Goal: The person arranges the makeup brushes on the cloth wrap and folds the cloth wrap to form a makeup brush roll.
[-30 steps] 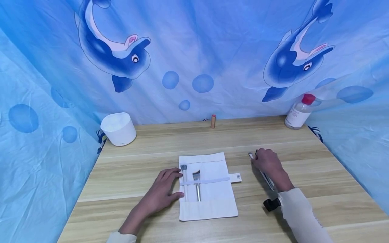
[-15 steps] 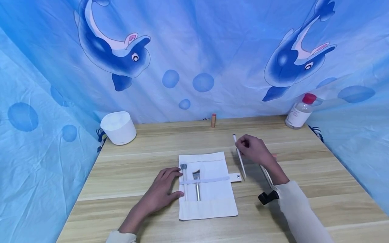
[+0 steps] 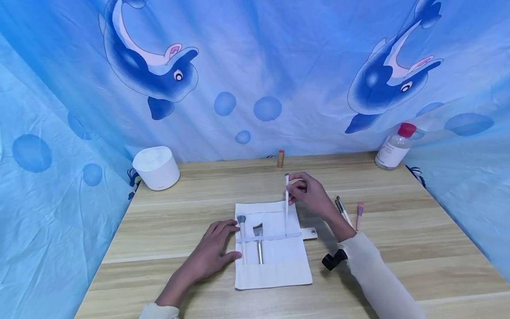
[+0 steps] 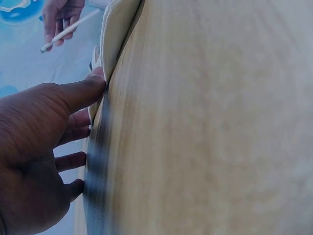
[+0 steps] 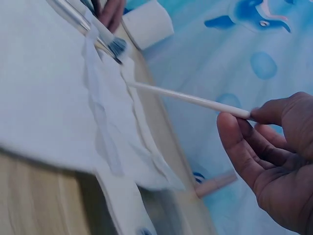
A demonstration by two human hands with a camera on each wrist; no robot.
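Note:
A white cloth brush roll (image 3: 275, 270) lies unrolled on the table, with an elastic band across it. Under the band sit a fluffy grey-tipped makeup brush (image 3: 241, 220) at the left and a flat silver-handled brush (image 3: 258, 230) beside it. My left hand (image 3: 213, 248) rests at the roll's left edge, thumb and fingertips on the border. Over the roll's upper right part, my right hand (image 3: 308, 192) pinches a slim white makeup brush (image 5: 190, 98) near its upper end. Its lower tip overlaps the band in the head view.
Right of the roll lie a pink-tipped brush (image 3: 360, 210) and thin dark-tipped brushes (image 3: 340, 206), partly hidden by the right forearm. Along the back stand a white container (image 3: 156, 168), a small brown tube (image 3: 280, 158) and a red-capped bottle (image 3: 392, 150). A snap strap (image 3: 309, 233) sticks out rightward.
My right hand has picked the slim white brush out of the group at the right and carried it left over the roll, turning it upright. The left hand has stayed put.

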